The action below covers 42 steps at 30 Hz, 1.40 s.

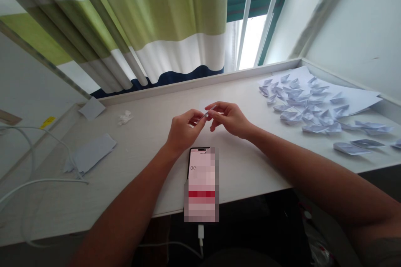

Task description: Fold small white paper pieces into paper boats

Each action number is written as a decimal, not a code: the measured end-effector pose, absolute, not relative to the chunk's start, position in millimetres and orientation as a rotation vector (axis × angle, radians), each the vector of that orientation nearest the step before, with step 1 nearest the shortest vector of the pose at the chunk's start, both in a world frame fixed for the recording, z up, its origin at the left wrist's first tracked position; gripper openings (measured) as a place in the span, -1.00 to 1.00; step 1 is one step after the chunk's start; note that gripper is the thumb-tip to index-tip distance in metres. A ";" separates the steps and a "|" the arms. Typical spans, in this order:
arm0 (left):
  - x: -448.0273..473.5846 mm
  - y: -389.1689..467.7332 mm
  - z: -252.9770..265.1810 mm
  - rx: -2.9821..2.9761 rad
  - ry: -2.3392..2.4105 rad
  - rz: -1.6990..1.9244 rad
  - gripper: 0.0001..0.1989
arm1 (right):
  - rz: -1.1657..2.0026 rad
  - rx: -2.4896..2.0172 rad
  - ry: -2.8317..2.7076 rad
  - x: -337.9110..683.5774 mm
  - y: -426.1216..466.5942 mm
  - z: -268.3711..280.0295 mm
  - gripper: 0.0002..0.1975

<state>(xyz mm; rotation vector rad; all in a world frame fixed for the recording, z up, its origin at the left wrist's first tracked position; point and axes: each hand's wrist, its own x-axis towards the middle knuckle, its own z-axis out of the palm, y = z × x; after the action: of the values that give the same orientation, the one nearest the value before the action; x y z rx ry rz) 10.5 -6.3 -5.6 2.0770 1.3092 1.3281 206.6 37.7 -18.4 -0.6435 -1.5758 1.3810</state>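
The left hand (187, 129) and the right hand (230, 119) are close together over the middle of the table (153, 117). They have one small paper (211, 112) between them. It looks thin, like a little strip, so I can't tell its whole shape.

The left grip is pinched on the low end of the paper, with the thumb and a finger tight together. The other left fingers are curled up behind. The right grip holds the high end with the fingertips. There is just a tiny gap, filled by the paper. The other right fingers are bent and loose, and they hang a bit lower.

Just in front of the hands is a phone (202, 175), with much of its screen blurred. A white plug (201, 232) is below it.

On the right side of the table are lots of folded paper shapes (294, 116), like little boats. Some sit on big white sheets (360, 96), and some sit on the table. On the left side are a stack of paper (97, 153), a square paper (92, 108), a crumpled tissue (125, 117) and a white cord (46, 181).
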 end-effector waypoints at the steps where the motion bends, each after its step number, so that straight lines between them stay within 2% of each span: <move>1: 11.0 -6.9 -5.3 2.044 1.284 1.320 -0.84 | 1.367 -0.644 -1.566 206.0 36.9 -18.1 -0.51; 9: 12.1 -4.3 -3.2 1.594 1.062 1.183 -0.69 | 1.404 -0.619 -1.590 211.1 37.0 -16.4 -0.48; 14: 12.6 -2.2 -5.2 1.487 1.111 1.136 -0.61 | 1.363 -0.656 -1.639 214.2 41.1 -22.3 -0.44; 24: 13.7 -4.6 -5.8 1.589 1.234 1.122 -0.63 | 1.259 -0.722 -1.715 209.7 39.7 -24.5 -0.58; 31: 11.5 -3.6 -11.8 1.694 1.275 1.144 -0.81 | 1.189 -0.782 -1.848 206.1 37.0 -29.2 -0.57; 35: 13.8 -5.2 -12.7 1.736 1.287 1.192 -0.83 | 1.190 -0.843 -1.843 202.6 35.4 -29.5 -0.60; 42: 17.3 -8.3 -4.7 1.985 1.590 1.042 -0.88 | 1.123 -1.029 -1.765 193.8 28.9 -24.3 -0.66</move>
<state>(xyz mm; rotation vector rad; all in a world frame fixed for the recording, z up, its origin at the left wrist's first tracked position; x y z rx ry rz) 17.3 -8.3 -4.7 1.9846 1.5902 1.0420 193.8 28.9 -24.3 -1.0289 -1.7652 1.1233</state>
